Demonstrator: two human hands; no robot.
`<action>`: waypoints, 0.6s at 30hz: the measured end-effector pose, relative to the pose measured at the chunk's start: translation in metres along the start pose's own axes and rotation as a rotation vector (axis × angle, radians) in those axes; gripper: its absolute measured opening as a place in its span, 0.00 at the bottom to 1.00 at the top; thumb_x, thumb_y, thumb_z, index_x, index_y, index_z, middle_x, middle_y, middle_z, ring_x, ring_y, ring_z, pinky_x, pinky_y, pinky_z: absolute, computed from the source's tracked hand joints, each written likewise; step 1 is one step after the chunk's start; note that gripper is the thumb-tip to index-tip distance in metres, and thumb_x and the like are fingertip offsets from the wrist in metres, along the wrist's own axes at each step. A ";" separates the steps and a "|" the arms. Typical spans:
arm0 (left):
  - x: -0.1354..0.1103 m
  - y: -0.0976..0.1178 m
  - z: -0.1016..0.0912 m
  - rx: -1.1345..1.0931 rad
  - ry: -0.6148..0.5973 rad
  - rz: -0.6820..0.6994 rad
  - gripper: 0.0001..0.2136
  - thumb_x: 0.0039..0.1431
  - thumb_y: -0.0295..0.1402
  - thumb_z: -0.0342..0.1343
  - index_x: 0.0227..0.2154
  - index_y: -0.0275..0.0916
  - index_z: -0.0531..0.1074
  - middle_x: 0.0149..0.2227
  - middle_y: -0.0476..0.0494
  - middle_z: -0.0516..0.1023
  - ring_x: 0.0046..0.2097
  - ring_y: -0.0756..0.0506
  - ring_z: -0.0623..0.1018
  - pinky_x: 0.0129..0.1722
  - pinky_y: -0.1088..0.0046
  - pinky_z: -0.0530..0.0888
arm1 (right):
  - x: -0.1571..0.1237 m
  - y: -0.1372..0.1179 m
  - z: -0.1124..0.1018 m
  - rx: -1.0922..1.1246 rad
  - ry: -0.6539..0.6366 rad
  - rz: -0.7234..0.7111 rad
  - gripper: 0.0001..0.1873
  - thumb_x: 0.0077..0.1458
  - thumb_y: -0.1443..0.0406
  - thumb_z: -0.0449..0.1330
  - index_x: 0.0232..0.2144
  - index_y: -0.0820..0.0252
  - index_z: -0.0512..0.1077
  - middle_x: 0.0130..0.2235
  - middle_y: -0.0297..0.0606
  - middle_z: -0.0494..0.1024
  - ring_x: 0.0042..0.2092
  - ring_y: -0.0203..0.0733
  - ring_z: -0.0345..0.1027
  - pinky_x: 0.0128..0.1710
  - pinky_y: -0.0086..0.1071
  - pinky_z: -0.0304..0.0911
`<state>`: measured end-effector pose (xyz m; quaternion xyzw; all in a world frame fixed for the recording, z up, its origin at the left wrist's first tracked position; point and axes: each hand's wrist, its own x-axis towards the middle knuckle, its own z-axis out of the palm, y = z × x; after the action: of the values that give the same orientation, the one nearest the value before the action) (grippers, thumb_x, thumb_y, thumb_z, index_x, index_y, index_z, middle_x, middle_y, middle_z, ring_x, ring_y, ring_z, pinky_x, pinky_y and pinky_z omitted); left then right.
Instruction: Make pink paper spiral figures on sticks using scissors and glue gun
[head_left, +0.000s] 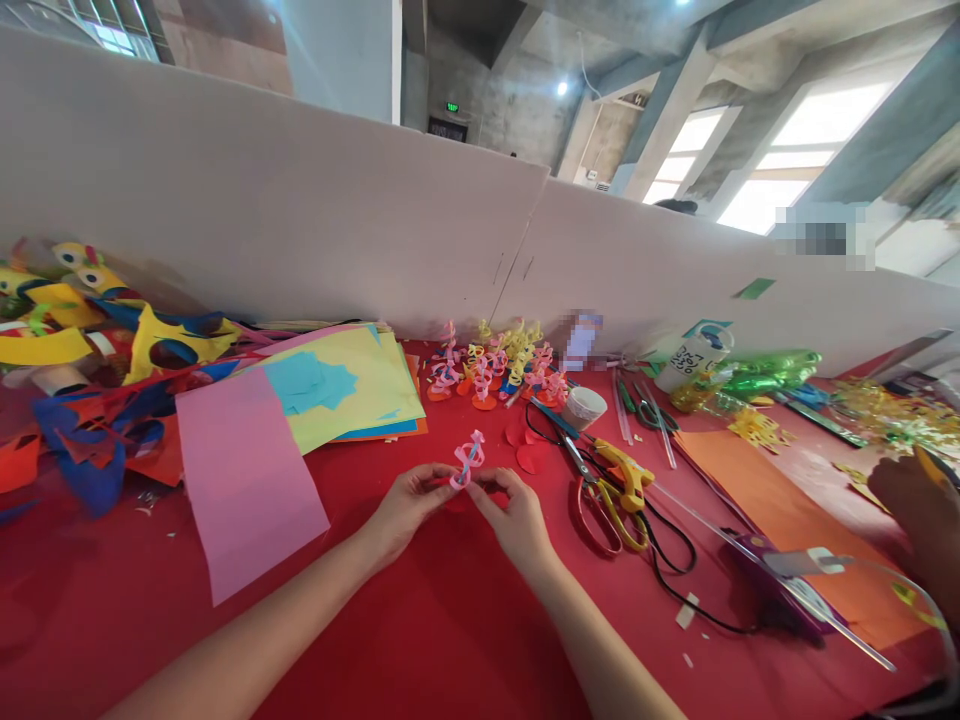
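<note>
So I've got this small pink curled-paper spiral wound around a thin pale stick point(469, 458) pinched low down, right in front of me. My left hand point(411, 508) has thumb and fingers closed narrow on one side of the base, and my right hand point(516, 515) does the same from the other side, fingertips nearly meeting. Can't tell which one carries more of the hold, tbh.

Handling-wise I'd guess it weighs next to nothing. The pink ribbon looks soft and springy, so squeezing the loops would probably crush them, and I doubt paper like that is slippery. The pale stick up the middle looks stiffer. Best place to grab is right where my fingers are, down at the base, light pressure, curls left alone.

Pose: both forearms come in from the bottom corners and angle inward, wrists low over the red tabletop point(420, 640), thumbs facing each other, spiral standing roughly upright with a bit of a lean.

Further out, there are some round red paper pieces point(529, 458) just beyond my right hand, then metal scissors with looped handles point(588, 480) and a yellow glue gun point(628, 478) to the right. A bunch of pink and yellow paper curls point(484, 378) stands behind.
</note>
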<state>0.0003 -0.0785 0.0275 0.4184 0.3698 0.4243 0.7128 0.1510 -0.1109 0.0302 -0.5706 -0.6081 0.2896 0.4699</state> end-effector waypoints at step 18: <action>0.012 0.010 -0.016 -0.230 0.181 -0.069 0.09 0.37 0.28 0.68 0.25 0.41 0.76 0.28 0.52 0.78 0.33 0.52 0.75 0.33 0.80 0.71 | 0.018 0.092 -0.188 -0.552 0.309 0.644 0.21 0.32 0.57 0.64 0.05 0.54 0.57 0.08 0.33 0.59 0.21 0.49 0.65 0.23 0.37 0.57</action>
<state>-0.0123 -0.0600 0.0282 0.2811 0.3957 0.4752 0.7339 0.3608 -0.1117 0.0257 -0.8712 -0.3769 0.1593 0.2714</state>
